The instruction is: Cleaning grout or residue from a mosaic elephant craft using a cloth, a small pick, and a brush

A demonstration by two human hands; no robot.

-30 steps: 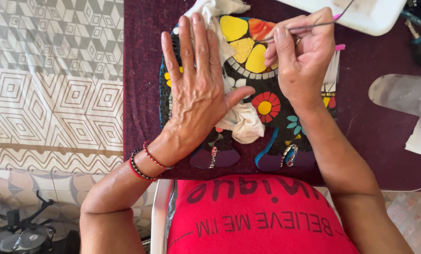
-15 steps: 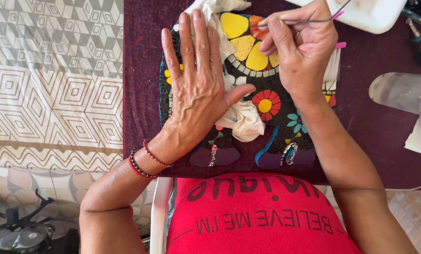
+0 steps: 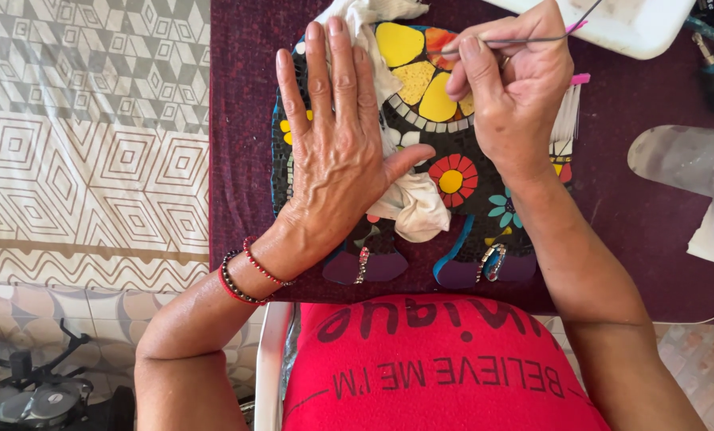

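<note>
Black mosaic panel with yellow, orange and red flower tiles (image 3: 453,172) worked on purple tablecloth (image 3: 636,207).
Left hand (image 3: 333,152) is laid flat on panel, fingers spread apart, crumpled white cloth (image 3: 409,207) pinned under thumb. Thin grey metal pick (image 3: 516,38) is clamped between right hand (image 3: 516,88) fingertips, tip set on yellow tiles just beyond left fingertips.

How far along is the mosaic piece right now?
Most tiles on the mosaic piece look set: yellow panels, flowers, feet. In hand: the left hand presses flat on it over a white cloth, while the right hand works a thin metal pick at the yellow tiles. What's left can't be judged.
</note>
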